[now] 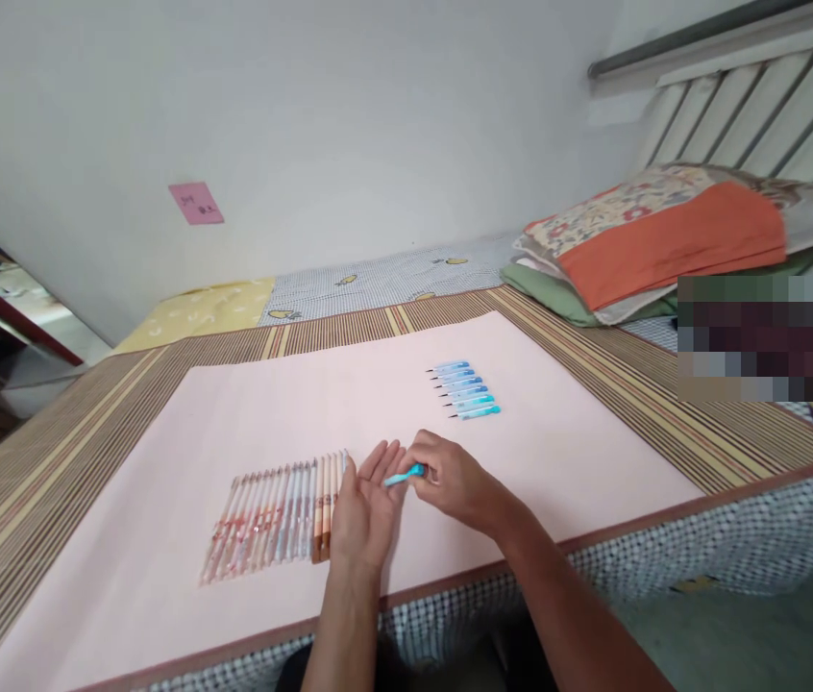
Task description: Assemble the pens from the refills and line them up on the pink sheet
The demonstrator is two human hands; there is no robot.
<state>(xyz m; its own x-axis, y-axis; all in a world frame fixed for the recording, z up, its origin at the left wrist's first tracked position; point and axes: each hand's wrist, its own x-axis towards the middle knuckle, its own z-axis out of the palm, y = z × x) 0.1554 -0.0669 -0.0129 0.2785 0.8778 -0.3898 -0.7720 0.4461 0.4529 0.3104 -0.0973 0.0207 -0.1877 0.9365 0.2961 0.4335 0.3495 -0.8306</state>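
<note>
My right hand pinches a short turquoise pen part at the middle of the pale pink sheet. My left hand is held palm-up with its fingers stretched out, touching the tip of that turquoise piece. Just left of my left hand lies a tight row of several long pens, most pale and two orange-brown. Farther back on the right, several short blue and turquoise pen pieces lie side by side in a neat row.
The pink sheet lies on a striped woven mat over a bed with a checked cover. Folded bedding with an orange cloth is stacked at the back right. A pink note sticks on the wall.
</note>
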